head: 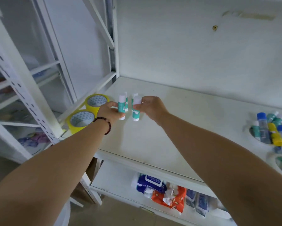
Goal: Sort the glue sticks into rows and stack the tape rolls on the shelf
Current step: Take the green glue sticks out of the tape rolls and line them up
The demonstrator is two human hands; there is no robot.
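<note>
On the white shelf, my left hand grips an upright teal-and-white glue stick. My right hand grips another one just beside it. Behind each held stick stands another teal glue stick, one at the left and one at the right, partly hidden. Two yellow tape rolls lie side by side at the shelf's left edge, the far roll and the near roll, not stacked.
At the right edge, a white tray holds several mixed glue sticks and bottles with blue, yellow and teal parts. A second white container sits below it. The lower shelf holds wipe packets. White shelf uprights stand to the left.
</note>
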